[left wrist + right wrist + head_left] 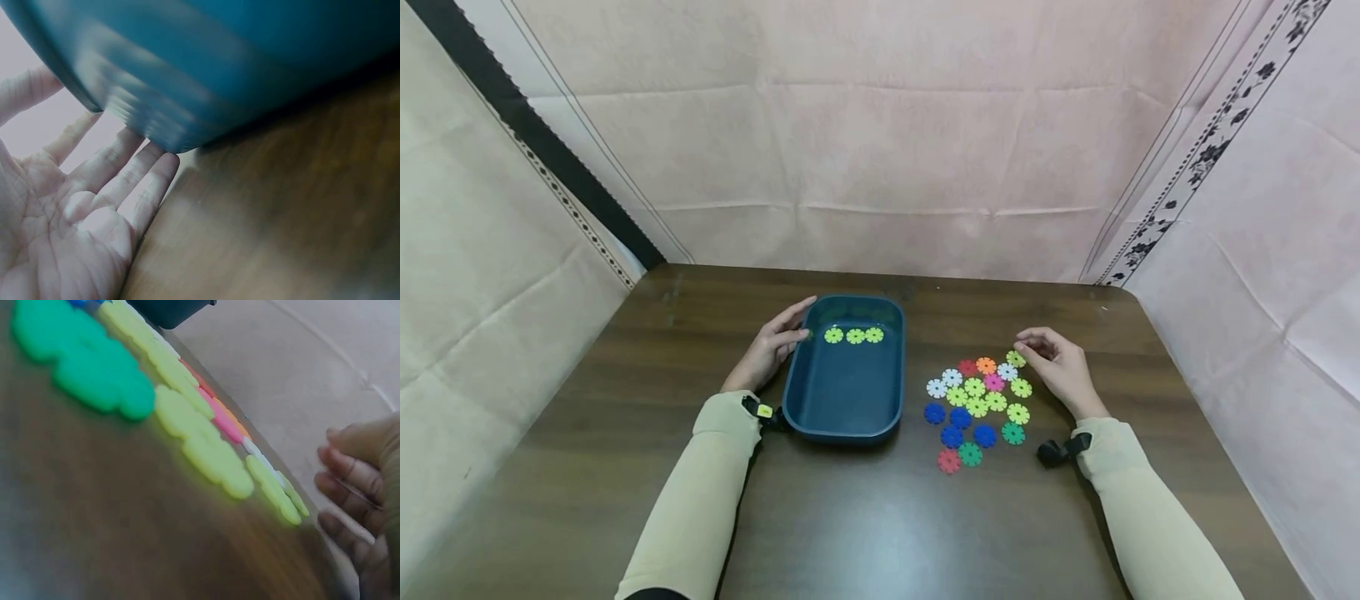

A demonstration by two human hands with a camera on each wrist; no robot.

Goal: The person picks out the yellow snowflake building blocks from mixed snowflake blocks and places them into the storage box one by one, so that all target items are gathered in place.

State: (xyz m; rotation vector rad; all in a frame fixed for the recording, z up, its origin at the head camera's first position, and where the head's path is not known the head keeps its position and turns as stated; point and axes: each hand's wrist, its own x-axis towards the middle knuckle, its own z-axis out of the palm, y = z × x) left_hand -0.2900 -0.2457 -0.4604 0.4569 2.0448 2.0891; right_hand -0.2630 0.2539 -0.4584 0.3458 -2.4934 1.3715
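Yellow flowers (976, 407) lay right of the blue tray (847, 392); three sat inside. The right hand (1060, 367), softly bent, seemed empty by a loose flower (1015, 359). The left hand (767, 352) touched the tray's left side, fingers straight. Picking seemed underway; next, a gentle pinch.

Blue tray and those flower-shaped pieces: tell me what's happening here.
Someone is handling small flower-shaped pieces beside a blue tray on a wooden table. The left hand touches the tray's left side. The right hand is at the far right of the loose mixed-colour pieces, close by a yellow-green piece; whether it grips one is unclear. Three yellow-green pieces lie in a row inside the tray, towards its far end.
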